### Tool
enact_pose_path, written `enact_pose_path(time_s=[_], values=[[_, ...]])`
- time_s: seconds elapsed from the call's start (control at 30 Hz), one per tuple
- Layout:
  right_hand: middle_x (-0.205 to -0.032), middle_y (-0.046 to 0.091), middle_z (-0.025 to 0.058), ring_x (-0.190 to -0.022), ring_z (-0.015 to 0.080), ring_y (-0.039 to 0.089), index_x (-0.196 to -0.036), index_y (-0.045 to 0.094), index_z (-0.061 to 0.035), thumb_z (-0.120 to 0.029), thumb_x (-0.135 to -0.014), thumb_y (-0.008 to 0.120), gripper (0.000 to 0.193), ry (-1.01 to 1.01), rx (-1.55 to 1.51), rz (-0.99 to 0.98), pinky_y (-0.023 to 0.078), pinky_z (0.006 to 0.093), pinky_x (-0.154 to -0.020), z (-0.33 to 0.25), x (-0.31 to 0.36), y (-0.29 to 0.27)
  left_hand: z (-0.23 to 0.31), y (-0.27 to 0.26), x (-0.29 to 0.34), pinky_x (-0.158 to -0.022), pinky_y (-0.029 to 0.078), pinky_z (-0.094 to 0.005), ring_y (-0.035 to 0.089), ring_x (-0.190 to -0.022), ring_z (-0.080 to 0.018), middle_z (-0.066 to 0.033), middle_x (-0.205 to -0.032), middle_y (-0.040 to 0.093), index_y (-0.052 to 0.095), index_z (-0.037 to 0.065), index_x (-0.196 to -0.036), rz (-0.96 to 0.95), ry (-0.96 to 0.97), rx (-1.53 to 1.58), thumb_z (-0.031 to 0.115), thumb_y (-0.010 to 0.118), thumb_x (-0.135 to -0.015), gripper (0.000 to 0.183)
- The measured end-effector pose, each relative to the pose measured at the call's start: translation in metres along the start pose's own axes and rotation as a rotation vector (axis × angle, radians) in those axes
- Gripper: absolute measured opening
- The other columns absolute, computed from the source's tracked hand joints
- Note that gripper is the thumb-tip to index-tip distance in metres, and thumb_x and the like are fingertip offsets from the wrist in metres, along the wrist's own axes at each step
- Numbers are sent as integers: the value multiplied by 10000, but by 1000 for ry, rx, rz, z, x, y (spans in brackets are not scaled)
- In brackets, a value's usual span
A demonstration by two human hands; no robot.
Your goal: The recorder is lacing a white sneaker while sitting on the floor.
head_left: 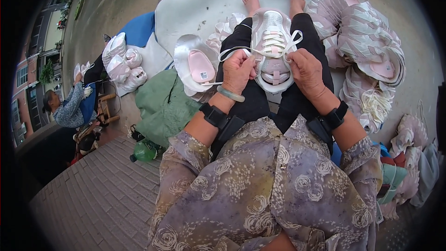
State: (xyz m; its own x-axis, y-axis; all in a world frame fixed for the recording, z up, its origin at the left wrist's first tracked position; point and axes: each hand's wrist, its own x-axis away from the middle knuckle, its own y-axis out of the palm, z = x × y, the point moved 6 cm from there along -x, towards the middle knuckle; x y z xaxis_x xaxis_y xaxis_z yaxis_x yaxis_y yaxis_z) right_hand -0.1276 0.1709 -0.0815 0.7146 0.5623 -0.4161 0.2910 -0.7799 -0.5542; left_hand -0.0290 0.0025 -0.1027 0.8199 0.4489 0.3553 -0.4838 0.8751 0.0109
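Observation:
A white and pale pink sneaker upper (272, 24) lies between my thighs, its toe pointing away from me. A white shoelace (297, 37) is threaded through its eyelets in several crossing rows, and its loose ends stretch out to both sides. My left hand (238, 70) pinches the lace at the left of the opening, with a loop rising over the fingers. On the right, my right hand (306, 73) is closed on the other part of the lace, beside a standing loop. Just left of my left hand rests another upper (199, 65) with a pink lining.
Stacked white and pink uppers (367, 32) pile up at the right, with loose white laces (378, 104) below. A white sheet (186, 11) lies under my bare feet. Green cloth (160, 100), a green bottle (146, 151) and bundled uppers (123, 62) are at left, near a seated person (74, 104).

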Motion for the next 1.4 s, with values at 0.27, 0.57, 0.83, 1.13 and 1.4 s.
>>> enact_pose_path(time_s=[0.27, 0.57, 0.83, 1.13, 1.4], values=[[-715, 564, 98, -666, 245, 586, -785, 573, -47, 18, -676, 560, 127, 534, -355, -110, 460, 295, -611, 36, 18, 11, -3, 4, -3, -389, 377, -199, 472, -429, -45, -7, -526, 511, 482, 30, -714, 43, 100, -45, 69, 525, -842, 141], [-661, 553, 88, -575, 251, 552, -715, 551, -45, -40, -704, 599, 49, 196, -10, -66, 438, 325, -544, 6, 3, 6, 32, 14, 7, -543, 411, -400, 513, -631, -373, -175, -661, 503, 456, 6, -716, 152, 615, -662, 47, 534, -743, 92], [-552, 520, 12, -426, 60, 465, -662, 559, -48, -332, -858, 549, 345, 1120, -713, -426, 377, 186, -380, 23, 35, 5, 26, 12, -4, -577, 420, -420, 525, -679, -366, -177, -695, 508, 465, 15, -745, 4, 389, -754, 72, 517, -750, 77], [-639, 555, 42, -437, 87, 511, -919, 550, -24, -118, -861, 428, 164, 1025, -845, -537, 421, 215, -374, -21, 22, 54, 1, 4, -26, -482, 405, -330, 488, -486, -293, -172, -589, 513, 467, 2, -660, -3, 254, -499, 52, 539, -748, 123], [-633, 553, 29, -427, 71, 497, -948, 542, -31, -80, -864, 455, 130, 944, -723, -318, 411, 204, -374, -13, 18, 78, 32, 21, -4, -535, 423, -403, 558, -614, -356, -177, -640, 542, 490, 8, -732, 63, 729, -816, 93, 542, -741, 99]])
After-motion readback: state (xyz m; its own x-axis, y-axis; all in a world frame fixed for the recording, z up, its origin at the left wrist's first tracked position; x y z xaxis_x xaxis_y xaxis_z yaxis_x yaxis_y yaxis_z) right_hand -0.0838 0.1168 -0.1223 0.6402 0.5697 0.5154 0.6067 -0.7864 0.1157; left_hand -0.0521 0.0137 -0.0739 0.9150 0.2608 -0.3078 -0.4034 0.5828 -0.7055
